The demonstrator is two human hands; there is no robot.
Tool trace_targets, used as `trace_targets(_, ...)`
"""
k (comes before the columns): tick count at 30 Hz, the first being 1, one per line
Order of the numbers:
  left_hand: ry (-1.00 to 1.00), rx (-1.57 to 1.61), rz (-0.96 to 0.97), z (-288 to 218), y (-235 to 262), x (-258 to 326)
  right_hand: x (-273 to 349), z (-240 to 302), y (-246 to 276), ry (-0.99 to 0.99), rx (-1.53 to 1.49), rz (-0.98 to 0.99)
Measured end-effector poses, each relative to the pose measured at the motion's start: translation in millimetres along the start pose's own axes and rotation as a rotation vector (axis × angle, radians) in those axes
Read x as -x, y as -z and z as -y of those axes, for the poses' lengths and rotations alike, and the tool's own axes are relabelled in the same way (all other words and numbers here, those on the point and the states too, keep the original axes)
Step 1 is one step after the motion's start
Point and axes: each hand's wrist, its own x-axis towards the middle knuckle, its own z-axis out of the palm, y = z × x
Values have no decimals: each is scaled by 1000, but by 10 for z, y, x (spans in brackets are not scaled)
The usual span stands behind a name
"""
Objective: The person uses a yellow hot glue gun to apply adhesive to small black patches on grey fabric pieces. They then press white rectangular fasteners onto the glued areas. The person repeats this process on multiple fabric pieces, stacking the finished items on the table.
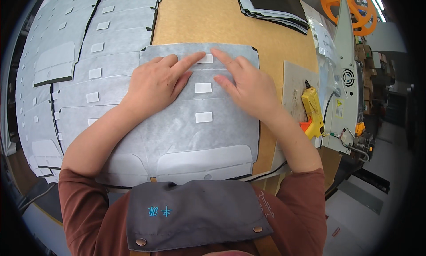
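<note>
At the far left I see a fanned row of grey fabric panels (66, 47), each overlapping the next and each carrying a small white patch, spread over the brown worktable (199, 16). Moving in, my left hand (155, 85) lies flat on the topmost grey panel (199, 136) in front of me, fingers loosely spread and the forefinger stretched out so its tip presses the left end of the upper white adhesive patch (206, 58). Two more white patches sit below it in a column, untouched. My right hand (246, 85) mirrors the left, fingers slightly apart and clamped on nothing, forefinger tip bearing on the panel just beside the right end of that same patch. I judge the step in hand to be pressing this top patch down so it bonds to the layer beneath; the next move would call for firm, even pressure without shifting the panel's alignment. Further right lies a yellow glue gun (312, 112) on a grey mat, well apart from my hands, beside a pale machine housing (348, 74), with an orange reel (350, 5) above.
</note>
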Motion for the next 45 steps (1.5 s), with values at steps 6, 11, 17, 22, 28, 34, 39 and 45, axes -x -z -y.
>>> trace_targets(6, -40, -68, 24, 34, -27, 22, -5, 14, 7, 42, 89, 69)
trace_targets(11, -8, -66, 29, -4, -8, 6, -45, -15, 60, -24, -20, 106)
trace_targets(17, -9, -61, 36, 6, -9, 7, -67, 3, 120, -43, 8, 203)
trace_targets(22, -20, -29, 5, 2, 14, 12, -68, -41, 142, -64, -98, 223)
trace_targets(28, -40, -48, 8, 46, -16, 33, -122, -8, 174, -40, 29, 273)
trace_targets(34, 157, 219, 44, 27, 65, 5, -506, -72, 147, 98, 34, -101)
trace_targets(39, 290, 437, 19, 108, 76, 61, -1213, 120, -217, 400, 292, -584)
trace_targets(45, 339, 706, -184, 155, 95, 64, -1299, 154, -585, 499, 465, -579)
